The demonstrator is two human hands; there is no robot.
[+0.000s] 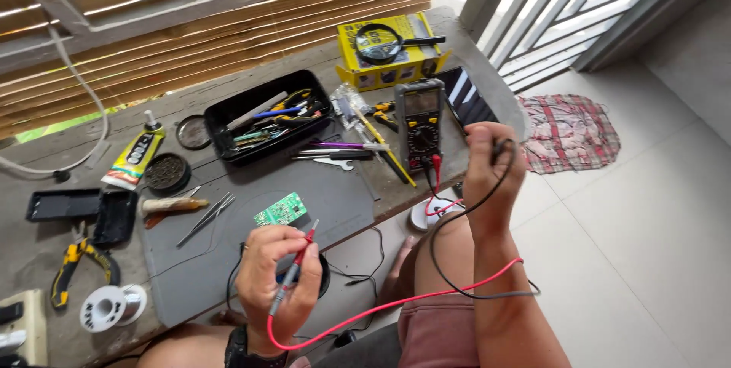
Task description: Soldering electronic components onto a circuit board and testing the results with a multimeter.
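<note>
Watching the worktop edge first: multimeter sits at the far right near it, and both leads run off it; a tug on the taut black lead could drag it off. Red lead loops loosely over the lap and could snag. Green circuit board lies on the grey mat, just beyond the left hand, fingers closed round the red probe. Right hand is raised, fingers pinched shut on the black probe.

Left hand at 7 o'clock, fingers curled in a closed grip. Right hand raised at 3 o'clock, fist closed, forearm upright.
</note>
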